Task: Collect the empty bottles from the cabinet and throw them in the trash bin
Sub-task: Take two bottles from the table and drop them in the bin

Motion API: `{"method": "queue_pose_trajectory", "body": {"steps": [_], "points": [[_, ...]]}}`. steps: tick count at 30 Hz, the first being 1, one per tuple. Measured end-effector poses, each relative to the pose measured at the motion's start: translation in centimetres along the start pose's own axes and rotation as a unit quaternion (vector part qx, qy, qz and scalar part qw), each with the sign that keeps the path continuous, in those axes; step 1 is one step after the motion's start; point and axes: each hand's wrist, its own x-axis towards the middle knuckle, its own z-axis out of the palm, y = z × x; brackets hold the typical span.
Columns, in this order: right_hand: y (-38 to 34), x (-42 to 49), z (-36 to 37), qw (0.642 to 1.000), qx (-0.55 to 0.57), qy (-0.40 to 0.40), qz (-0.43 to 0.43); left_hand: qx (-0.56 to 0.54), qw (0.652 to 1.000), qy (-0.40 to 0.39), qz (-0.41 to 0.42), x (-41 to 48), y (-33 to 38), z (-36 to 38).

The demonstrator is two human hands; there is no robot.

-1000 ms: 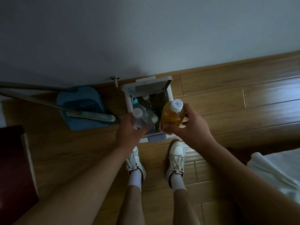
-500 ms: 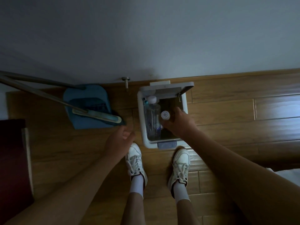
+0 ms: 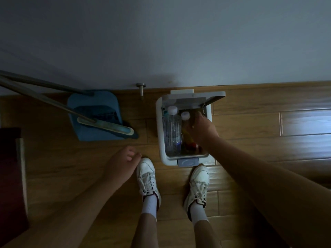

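A white pedal trash bin stands against the wall with its lid raised. Inside it lies a clear plastic bottle with a white cap, on the left. Beside it lies an amber bottle with a white cap. My right hand reaches into the bin and lies over the amber bottle's right side, fingers stretched toward the lid. My left hand hangs left of the bin above the floor, fingers loosely curled and holding nothing.
A blue dustpan with a broom head and long handles stands left of the bin. A door stopper sticks out at the wall base. My two white shoes stand before the bin's pedal. A dark cabinet edge is at far left.
The clear bottle left my left hand and now lies in the bin; that hand drew back to the left. My right hand lowered the amber bottle into the bin and its fingers have loosened.
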Motion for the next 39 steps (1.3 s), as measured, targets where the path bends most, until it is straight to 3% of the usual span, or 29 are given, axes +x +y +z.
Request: {"method": "queue_pose_trajectory", "body": {"steps": [7, 11, 22, 26, 31, 39], "points": [[-1.5, -4.2, 1.0, 0.992, 0.008, 0.096, -0.077, -0.011, 1.000, -0.015, 0.007, 0.2, 0.0, 0.2], [-2.8, -4.7, 1.5, 0.986, -0.059, 0.038, -0.151, -0.011, 1.000, -0.018, 0.012, 0.6, 0.2, -0.5], [-2.0, -2.6, 1.0, 0.983, -0.078, 0.017, -0.166, -0.016, 1.000, -0.004, 0.009, 1.2, 0.4, -1.7], [-1.3, -2.1, 1.2, 0.983, -0.158, -0.068, -0.056, -0.001, 1.000, -0.013, 0.004, 0.7, 0.4, -1.6], [-0.8, -1.8, 0.7, 0.984, -0.096, -0.060, -0.137, 0.002, 1.000, -0.013, 0.010, 0.7, 0.8, -1.0], [-0.4, -4.4, -0.6, 0.996, -0.025, -0.007, -0.085, -0.005, 1.000, -0.010, 0.002, -0.2, 1.4, -0.8]]}}
